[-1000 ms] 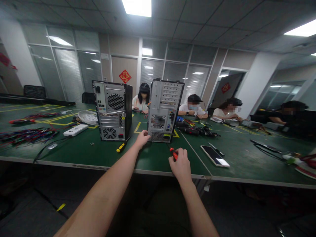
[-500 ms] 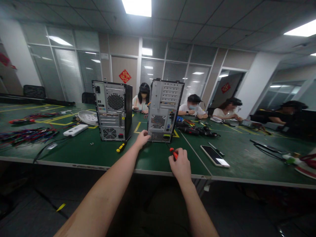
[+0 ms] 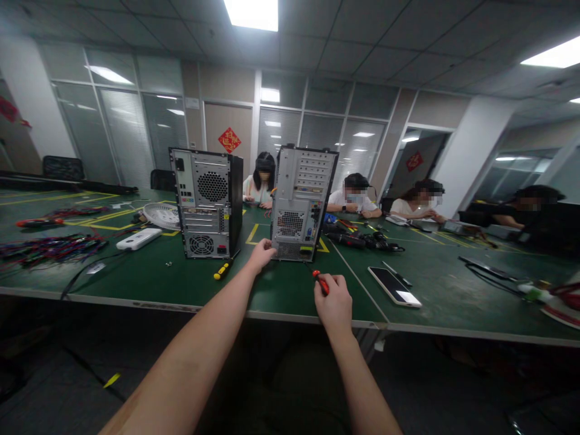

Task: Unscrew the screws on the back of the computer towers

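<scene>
Two computer towers stand upright on the green table, their back panels facing me. At the lower left edge of the right tower [image 3: 299,205] is my left hand [image 3: 263,256], fingers closed against the case; whether it pinches anything there is hidden. My right hand [image 3: 334,302] grips a red and black screwdriver [image 3: 322,284] just in front of that tower, the tool's shaft angled toward its base. The left tower [image 3: 206,202] has a yellow and black screwdriver [image 3: 223,269] lying before it.
A phone [image 3: 395,287] lies to the right of my right hand. On the left are a white power strip [image 3: 139,239] and a pile of cables [image 3: 49,249]. Several people sit across the table [image 3: 181,290], beyond black tools and cords [image 3: 362,238].
My right hand has shifted slightly right with the red and black screwdriver, and its fingers sit a little differently on the handle. My left hand stays at the tower.
</scene>
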Demonstrator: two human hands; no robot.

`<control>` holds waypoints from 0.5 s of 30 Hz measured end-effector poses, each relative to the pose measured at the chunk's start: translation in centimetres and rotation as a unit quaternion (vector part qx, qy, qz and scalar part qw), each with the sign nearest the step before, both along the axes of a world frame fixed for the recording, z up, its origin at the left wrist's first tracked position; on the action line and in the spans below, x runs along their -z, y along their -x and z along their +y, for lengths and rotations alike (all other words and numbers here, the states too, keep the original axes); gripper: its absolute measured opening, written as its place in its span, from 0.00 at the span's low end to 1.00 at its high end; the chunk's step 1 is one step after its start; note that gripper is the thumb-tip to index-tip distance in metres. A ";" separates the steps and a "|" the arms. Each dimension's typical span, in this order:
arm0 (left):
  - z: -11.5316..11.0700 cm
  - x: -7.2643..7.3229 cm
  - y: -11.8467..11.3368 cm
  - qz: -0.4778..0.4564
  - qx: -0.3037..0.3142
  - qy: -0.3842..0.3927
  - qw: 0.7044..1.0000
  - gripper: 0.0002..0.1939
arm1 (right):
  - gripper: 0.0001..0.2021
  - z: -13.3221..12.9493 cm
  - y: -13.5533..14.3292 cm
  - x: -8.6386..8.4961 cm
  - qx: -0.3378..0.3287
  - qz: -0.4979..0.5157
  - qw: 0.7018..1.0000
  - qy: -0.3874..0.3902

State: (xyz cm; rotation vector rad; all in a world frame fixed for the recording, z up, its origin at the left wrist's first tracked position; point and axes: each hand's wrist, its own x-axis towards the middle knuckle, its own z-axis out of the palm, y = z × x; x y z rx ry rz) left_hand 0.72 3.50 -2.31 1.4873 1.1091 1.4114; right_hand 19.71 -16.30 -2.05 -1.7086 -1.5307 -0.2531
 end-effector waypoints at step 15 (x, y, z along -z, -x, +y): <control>0.1 0.2 0.1 -0.001 0.003 0.002 1.000 0.08 | 0.09 0.0 0.2 -0.3 -0.003 0.031 0.999 0.043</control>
